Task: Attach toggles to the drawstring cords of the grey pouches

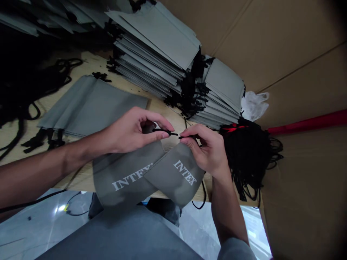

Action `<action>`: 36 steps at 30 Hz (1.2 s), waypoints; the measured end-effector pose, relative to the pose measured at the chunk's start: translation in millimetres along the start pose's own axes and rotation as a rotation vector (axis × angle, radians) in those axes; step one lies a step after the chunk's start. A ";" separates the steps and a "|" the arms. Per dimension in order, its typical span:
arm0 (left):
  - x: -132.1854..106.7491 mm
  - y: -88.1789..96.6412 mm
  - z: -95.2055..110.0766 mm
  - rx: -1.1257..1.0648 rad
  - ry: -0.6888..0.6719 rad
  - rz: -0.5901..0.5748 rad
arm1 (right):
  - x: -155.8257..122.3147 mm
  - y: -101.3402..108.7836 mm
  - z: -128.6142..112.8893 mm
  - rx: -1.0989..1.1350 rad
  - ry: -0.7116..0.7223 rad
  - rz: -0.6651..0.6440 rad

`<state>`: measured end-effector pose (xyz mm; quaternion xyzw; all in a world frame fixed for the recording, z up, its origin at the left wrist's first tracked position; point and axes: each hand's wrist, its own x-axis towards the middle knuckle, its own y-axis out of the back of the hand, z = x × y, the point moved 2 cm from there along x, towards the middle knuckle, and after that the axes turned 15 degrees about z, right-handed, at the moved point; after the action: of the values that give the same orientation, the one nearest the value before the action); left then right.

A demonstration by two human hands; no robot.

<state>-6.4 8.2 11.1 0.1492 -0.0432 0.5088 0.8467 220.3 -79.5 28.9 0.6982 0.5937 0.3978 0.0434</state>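
I hold a grey fabric pouch (151,177) printed "INTEX" in white, folded so the word shows on both halves, over the front edge of the wooden table (81,177). My left hand (132,131) pinches one end of a thin black drawstring (170,133) between thumb and forefinger. Facing it, my right hand (207,150) pinches the other end at the pouch's top edge. The fingertips of both hands nearly meet. More cord hangs in a loop below the pouch.
Tall stacks of grey pouches (159,47) stand at the back, with a lower stack (225,94) to the right. A flat pile (92,104) lies left. A bundle of black cords (249,151) sits right, beside cardboard walls (298,54) and a red bar (311,122).
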 end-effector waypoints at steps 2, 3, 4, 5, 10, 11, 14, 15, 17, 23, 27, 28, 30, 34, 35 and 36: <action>-0.1 0.2 0.1 -0.017 0.006 0.012 | -0.8 -3.1 -1.8 0.006 0.044 0.060; -0.1 0.2 0.1 -0.038 0.016 0.018 | -2.2 -5.3 -1.2 0.021 0.020 0.080; -0.1 0.1 -0.2 -0.066 0.037 0.025 | -4.1 -7.7 0.1 0.036 -0.017 0.098; -0.1 -0.2 -0.6 -0.099 0.063 0.025 | -6.2 -10.1 1.5 0.046 -0.048 0.112; 0.2 -2.5 -2.5 -0.194 0.158 0.010 | -12.3 -18.7 1.9 -0.006 0.050 0.165; 0.3 -2.6 -2.8 -0.203 0.165 0.018 | -12.3 -19.6 0.9 -0.022 0.071 0.182; -0.1 -3.0 -4.2 -0.238 0.227 0.035 | -11.8 -21.7 -2.8 -0.054 0.096 0.229; -0.5 -3.3 -4.7 -0.257 0.258 0.034 | -11.9 -22.2 -3.9 -0.062 0.103 0.247; -1.5 -3.9 -5.7 -0.299 0.320 0.033 | -12.6 -23.1 -5.4 -0.073 0.112 0.268; -2.1 -4.7 -5.6 -0.362 0.389 0.057 | -13.4 -24.1 -5.6 -0.065 0.118 0.256; -1.2 -5.4 -4.6 -0.344 0.378 0.049 | -12.5 -24.4 -5.7 -0.079 0.126 0.277; -1.2 -5.8 -4.5 -0.341 0.370 0.045 | -12.5 -24.7 -5.5 -0.086 0.118 0.275; -1.3 -6.4 -4.3 -0.338 0.355 0.042 | -12.6 -25.2 -5.1 -0.089 0.101 0.265; -1.6 -7.2 -3.9 -0.330 0.330 0.030 | -13.5 -26.0 -3.3 -0.048 0.060 0.256; -1.6 -7.2 -4.0 -0.326 0.324 0.029 | -13.8 -26.0 -2.5 -0.044 0.045 0.256; -1.6 -7.2 -4.1 -0.324 0.320 0.028 | -14.0 -26.1 -1.8 -0.044 0.030 0.252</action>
<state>-1.2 4.9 5.4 -0.0716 0.0084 0.5242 0.8486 198.8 -84.7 9.1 0.7603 0.4929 0.4231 -0.0006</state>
